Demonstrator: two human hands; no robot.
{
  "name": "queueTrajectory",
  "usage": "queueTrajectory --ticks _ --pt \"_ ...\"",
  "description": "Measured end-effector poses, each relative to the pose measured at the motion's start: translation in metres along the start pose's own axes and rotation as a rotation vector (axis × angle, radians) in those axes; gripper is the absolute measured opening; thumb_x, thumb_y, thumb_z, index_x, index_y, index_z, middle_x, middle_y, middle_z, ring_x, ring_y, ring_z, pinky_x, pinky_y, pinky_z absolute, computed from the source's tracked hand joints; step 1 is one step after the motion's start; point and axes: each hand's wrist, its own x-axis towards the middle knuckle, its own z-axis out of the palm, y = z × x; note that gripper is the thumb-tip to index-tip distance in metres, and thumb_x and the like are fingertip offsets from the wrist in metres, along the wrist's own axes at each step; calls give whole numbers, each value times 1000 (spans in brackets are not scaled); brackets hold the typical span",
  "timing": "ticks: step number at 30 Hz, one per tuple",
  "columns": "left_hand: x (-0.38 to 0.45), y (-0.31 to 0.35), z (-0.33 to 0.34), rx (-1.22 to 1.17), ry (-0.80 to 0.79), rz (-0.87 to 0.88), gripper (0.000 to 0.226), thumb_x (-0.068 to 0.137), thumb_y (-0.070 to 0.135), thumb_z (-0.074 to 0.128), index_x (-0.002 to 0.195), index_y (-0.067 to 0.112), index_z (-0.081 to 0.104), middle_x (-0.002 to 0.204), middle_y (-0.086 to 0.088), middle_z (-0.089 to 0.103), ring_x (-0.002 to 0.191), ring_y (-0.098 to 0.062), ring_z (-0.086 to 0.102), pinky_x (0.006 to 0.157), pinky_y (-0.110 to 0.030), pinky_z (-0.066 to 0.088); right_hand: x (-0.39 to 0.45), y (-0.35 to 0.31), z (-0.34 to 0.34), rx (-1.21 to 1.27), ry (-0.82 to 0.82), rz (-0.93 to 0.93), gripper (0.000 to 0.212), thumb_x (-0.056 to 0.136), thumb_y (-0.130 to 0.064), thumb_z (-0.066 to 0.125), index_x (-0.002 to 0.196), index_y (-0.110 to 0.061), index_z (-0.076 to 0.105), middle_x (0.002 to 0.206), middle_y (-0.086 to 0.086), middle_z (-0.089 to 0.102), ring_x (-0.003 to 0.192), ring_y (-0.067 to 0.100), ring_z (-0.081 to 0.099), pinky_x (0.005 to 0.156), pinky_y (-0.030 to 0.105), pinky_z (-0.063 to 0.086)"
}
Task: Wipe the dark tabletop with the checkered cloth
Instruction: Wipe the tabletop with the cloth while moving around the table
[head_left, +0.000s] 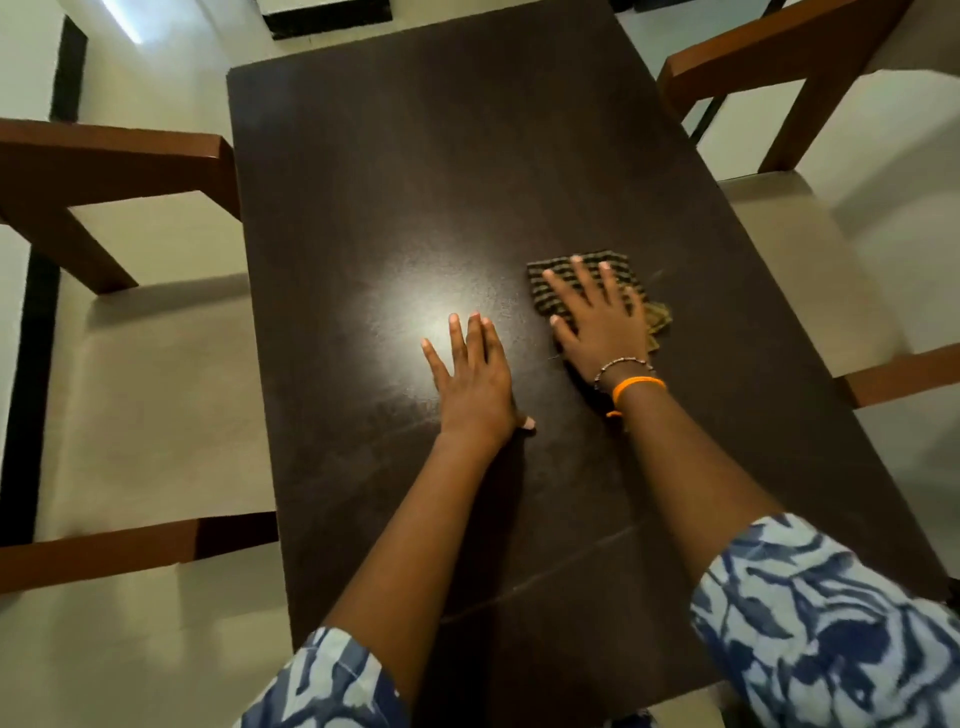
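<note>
I have the right hand (597, 317) spread flat on the checkered cloth (582, 278), fingers straight and pressing it onto the dark worktop (415, 156) — nothing curled round the fabric. The left hand (475, 376) lies just beside it on its inner side, palm down and fingers straight, holding nothing (a brace, I judge). To wipe well I would keep the palm's weight even over the folded cloth, so its loose corner by my wrist does not drag out, and overlap each pass. Faint streaks run across the surface nearer me than the hands, so that stretch likely wants a pass. Ahead of the fingertips lies plenty of bare worktop; the edge outboard of the right hand is nearer, with a wooden chair (800, 78) beyond it — I'd stop short there.
</note>
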Motion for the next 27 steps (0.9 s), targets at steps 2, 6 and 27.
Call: queueTrajectory --ticks 2,6,27 --pt "5 13 3 -23 -1 17 127 70 54 70 144 0 -18 156 -15 -17 140 -35 -27 103 -60 -20 3 40 -7 15 27 129 56 93 -40 41 145 -42 20 159 -5 12 146 26 10 112 52 15" --pt "7 22 10 7 -9 40 125 72 54 68 144 0 -18 156 -16 -17 139 -35 -27 102 -60 -20 5 92 -16 76 60 344 55 95 -38 41 146 -40 19 159 -4 13 146 27 7 113 55 11" --pt "19 84 9 39 -69 -48 115 77 40 69 145 3 -16 155 -15 -21 138 -36 -30 99 -60 -22 36 33 -7 41 -21 -177 55 93 -43 40 144 -46 19 159 -6 10 147 24 6 113 52 10"
